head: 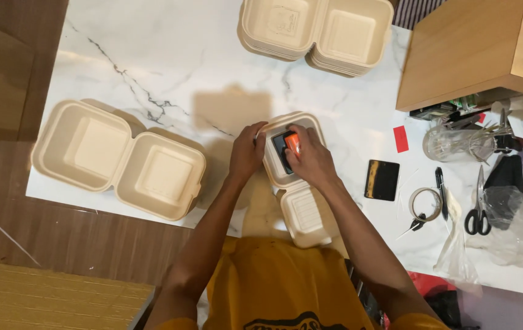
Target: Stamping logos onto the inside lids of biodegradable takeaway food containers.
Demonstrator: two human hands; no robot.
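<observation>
An open beige clamshell food box (301, 211) lies on the white marble table (170, 67) just in front of me. Inside its far half sits a small black and orange object (287, 146). My right hand (311, 160) rests over that half with fingers closed on the object. My left hand (246, 151) grips the box's left rim beside it. The box's near half, the ribbed lid, is bare.
A larger open clamshell box (118, 159) lies at the left, a stack of open ones (316, 30) at the far edge. To the right are a black card (382, 179), tape roll (425, 203), scissors (476, 205), a pen, a red tag, plastic bags and a wooden box (463, 52).
</observation>
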